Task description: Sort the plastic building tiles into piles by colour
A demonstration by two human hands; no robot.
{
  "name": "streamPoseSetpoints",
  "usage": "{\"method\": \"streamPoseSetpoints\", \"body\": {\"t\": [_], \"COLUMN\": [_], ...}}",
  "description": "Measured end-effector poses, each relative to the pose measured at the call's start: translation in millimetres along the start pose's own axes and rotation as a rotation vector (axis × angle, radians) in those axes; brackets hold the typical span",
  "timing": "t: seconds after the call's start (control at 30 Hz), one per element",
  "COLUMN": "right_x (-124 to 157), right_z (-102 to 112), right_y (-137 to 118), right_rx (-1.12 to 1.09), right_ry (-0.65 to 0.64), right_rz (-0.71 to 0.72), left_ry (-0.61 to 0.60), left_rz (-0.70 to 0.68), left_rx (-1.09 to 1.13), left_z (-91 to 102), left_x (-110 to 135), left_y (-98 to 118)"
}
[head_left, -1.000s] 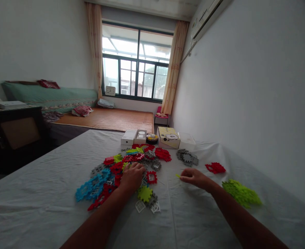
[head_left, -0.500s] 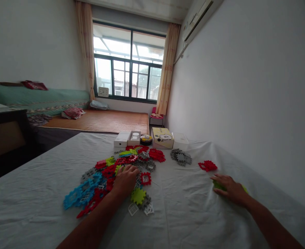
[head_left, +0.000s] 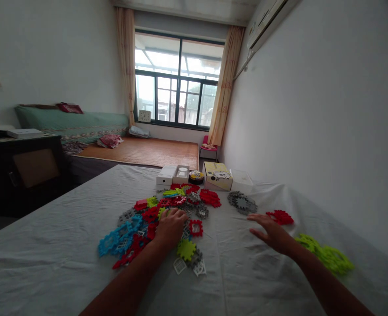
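Observation:
My left hand (head_left: 172, 226) rests on the mixed pile of interlocking plastic building pieces, its fingers bent and close together. Whatever lies under those fingers is hidden; a yellow-green notched piece (head_left: 161, 213) peeks out beside them. Around this hand are red pieces (head_left: 150, 214), blue pieces (head_left: 119, 237), a red square frame (head_left: 196, 228) and a yellow-green square (head_left: 186, 249). My right hand (head_left: 269, 232) hovers over the cloth with fingers stretched out and nothing in it. It is nearest to a small red stack (head_left: 280, 217), with a yellow-green group (head_left: 325, 254) beyond its wrist.
A grey stack (head_left: 242, 202) lies right of the pile. Behind stand white boxes (head_left: 166, 174), a round tin (head_left: 196, 177), a yellow box (head_left: 218, 176) and a clear container (head_left: 241, 179). White cloth (head_left: 81, 228) covers the table; a wall (head_left: 328, 131) runs along the right.
My right hand has let go of the yellow-green pieces at the right and moved left with its fingers spread. My left hand stays on the pile. The view has turned slightly left.

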State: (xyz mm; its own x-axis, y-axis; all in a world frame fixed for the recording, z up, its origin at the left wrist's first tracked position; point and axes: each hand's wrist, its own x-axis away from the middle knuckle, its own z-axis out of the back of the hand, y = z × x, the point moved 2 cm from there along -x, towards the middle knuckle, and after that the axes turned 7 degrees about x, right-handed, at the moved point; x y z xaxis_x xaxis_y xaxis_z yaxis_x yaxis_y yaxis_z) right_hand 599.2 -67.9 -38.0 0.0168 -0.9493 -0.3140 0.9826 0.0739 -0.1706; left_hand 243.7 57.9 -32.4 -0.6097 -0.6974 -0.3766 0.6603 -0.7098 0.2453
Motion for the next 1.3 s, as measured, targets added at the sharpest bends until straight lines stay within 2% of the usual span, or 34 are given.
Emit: {"method": "streamPoseSetpoints", "body": {"t": [0.1,0.17,0.27,0.4,0.5,0.57,0.67,0.73,0.8,0.87,0.93,1.03,1.1,1.23,1.3], "right_x": [-48,-74,-100,-107,-105,-108,-113,-114,-110,-107,-104,-103,-108,-120,-123], "right_z": [-23,-40,-62,-81,-83,-80,-73,-70,-68,-68,-67,-63,-63,-81,-93], "right_y": [-59,-85,-108,-123,-117,-100,-55,-19,13,34,44,34,12,-47,-65], "right_rx": [-0.103,-0.118,-0.097,-0.098,-0.162,-0.227,-0.303,-0.301,-0.281,-0.272,-0.262,-0.204,-0.169,-0.111,-0.053], "right_ry": [-0.086,-0.104,-0.106,-0.077,0.028,0.110,0.221,0.302,0.368,0.409,0.445,0.541,0.534,0.308,0.240], "right_rz": [0.158,0.198,0.191,0.202,0.230,0.182,-0.062,-0.282,-0.440,-0.513,-0.539,-0.530,-0.415,-0.008,0.036], "left_ry": [-0.009,-0.009,-0.012,-0.030,-0.033,-0.031,-0.042,-0.047,-0.050,-0.050,-0.045,-0.045,-0.054,-0.067,-0.062], "left_rz": [0.010,0.013,0.019,0.017,0.024,0.030,0.039,0.042,0.044,0.047,0.051,0.052,0.053,0.058,0.053], "left_rx": [0.003,0.001,-0.009,-0.016,-0.017,-0.015,-0.012,-0.011,-0.008,-0.005,-0.003,0.003,0.007,0.002,-0.007], "left_z": [1.5,2.1,2.3,2.2,1.9,1.7,1.6,1.6,1.7,1.5,1.4,1.5,1.7,1.5,0.8], "left_x": [0,0,0,-1,-1,-2,-2,-2,-3,-2,-2,-2,-2,-2,-1], "left_y": [-2,-3,-4,-3,-2,-2,-2,-1,0,1,1,1,1,2,3]}}
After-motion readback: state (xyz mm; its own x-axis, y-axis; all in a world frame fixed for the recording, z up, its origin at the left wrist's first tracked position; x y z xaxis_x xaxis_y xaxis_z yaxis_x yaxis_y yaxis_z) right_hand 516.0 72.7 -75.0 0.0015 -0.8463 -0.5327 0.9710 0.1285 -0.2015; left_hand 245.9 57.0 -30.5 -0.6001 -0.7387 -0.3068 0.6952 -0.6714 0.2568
